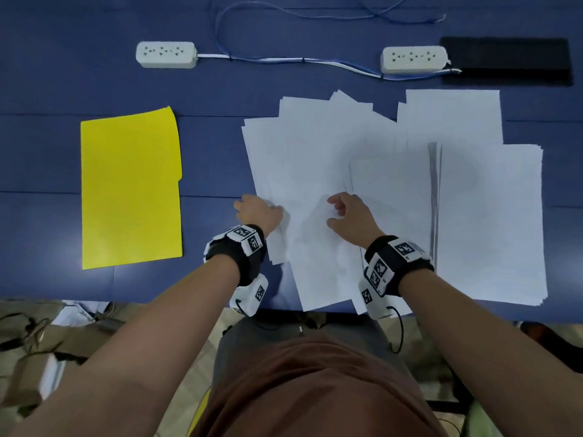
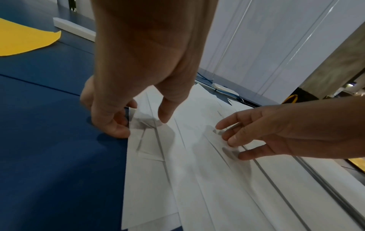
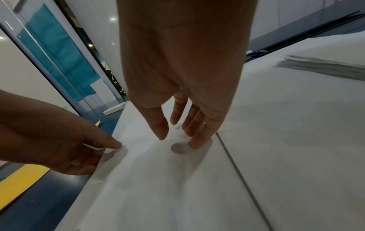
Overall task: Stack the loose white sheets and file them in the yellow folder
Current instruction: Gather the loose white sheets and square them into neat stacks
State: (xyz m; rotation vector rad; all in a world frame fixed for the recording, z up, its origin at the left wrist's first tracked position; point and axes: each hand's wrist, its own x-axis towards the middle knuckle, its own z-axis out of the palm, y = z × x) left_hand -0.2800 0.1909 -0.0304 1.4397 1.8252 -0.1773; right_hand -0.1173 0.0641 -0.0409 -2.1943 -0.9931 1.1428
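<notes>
- The yellow folder (image 1: 131,187) lies closed on the blue worktop (image 1: 47,74), well to the left of my hands.
- My left hand (image 1: 257,211) pinches the left edge of the loose white sheets (image 1: 315,159), thumb on top.
- My right hand (image 1: 353,217) hovers just beside it, fingers (image 3: 199,137) relaxed and spread, fingertips touching the paper.
- More sheets fan out to its right.

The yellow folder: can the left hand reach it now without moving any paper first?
Probably yes. The yellow folder lies closed on the left hand's own side, with only bare blue table between them. But that hand now pinches the edge of the white sheets.
</notes>
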